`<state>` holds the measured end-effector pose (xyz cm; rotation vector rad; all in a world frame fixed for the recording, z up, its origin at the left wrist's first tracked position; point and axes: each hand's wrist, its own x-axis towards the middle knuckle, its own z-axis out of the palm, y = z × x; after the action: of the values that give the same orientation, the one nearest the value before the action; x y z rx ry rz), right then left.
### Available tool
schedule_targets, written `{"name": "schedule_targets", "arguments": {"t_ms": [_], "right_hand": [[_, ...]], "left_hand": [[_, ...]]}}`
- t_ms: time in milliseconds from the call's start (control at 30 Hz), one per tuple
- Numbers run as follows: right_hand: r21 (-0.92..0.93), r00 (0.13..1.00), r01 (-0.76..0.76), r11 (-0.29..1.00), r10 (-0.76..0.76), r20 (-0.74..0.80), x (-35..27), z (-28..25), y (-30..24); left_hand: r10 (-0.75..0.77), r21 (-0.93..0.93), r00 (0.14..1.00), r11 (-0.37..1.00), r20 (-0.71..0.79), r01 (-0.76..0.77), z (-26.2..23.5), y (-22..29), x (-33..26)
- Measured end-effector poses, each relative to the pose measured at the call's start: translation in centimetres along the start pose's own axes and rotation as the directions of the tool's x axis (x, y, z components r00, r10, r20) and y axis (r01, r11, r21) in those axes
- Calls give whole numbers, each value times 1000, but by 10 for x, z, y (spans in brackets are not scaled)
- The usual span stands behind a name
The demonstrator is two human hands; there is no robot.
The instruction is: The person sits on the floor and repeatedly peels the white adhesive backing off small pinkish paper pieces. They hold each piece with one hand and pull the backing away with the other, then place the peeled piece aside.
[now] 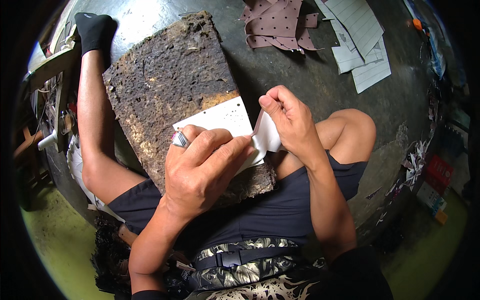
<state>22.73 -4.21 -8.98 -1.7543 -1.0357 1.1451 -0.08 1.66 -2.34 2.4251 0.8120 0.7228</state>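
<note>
A white perforated sheet (227, 116) lies on a thick, rough brown board (165, 75) that rests across my lap. My left hand (197, 160), wearing a ring, bears down on the sheet with its fingers bent. Its index finger and thumb close at the sheet's right edge. There they meet a thin, flexible piece (270, 134), white on one face with a pinkish edge. Raised just off the board's right side, my right hand (295, 122) pinches the upper end of this piece between thumb and fingers. The left fingertips partly hide where piece and sheet meet.
Pink pieces with black dots (272, 25) lie on the dark floor beyond the board. White lined paper pieces (357, 37) overlap at the far right. Scraps (416, 160) and a red package (439, 174) sit by the right edge. Wooden parts (55, 70) stand at left.
</note>
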Motion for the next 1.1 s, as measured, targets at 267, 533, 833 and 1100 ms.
{"name": "schedule_targets", "arguments": {"t_ms": [267,533,833,1100], "right_hand": [[-72,1000,-10,997,8,-24,7,-3,8],[-163,998,-29,986,19,-58,13,-5,15],[-236,994,-84,968,65,-89,20,-7,18],[-261,992,-91,961,63,-113,23,-7,24]], "left_hand": [[-3,-21,1000,1000,1,3,0,0,0],[-13,-34,1000,999,0,13,0,0,-1],[5,-20,1000,1000,-5,-5,0,-1,-2],[44,-14,999,999,-27,-44,0,-4,-2]]}}
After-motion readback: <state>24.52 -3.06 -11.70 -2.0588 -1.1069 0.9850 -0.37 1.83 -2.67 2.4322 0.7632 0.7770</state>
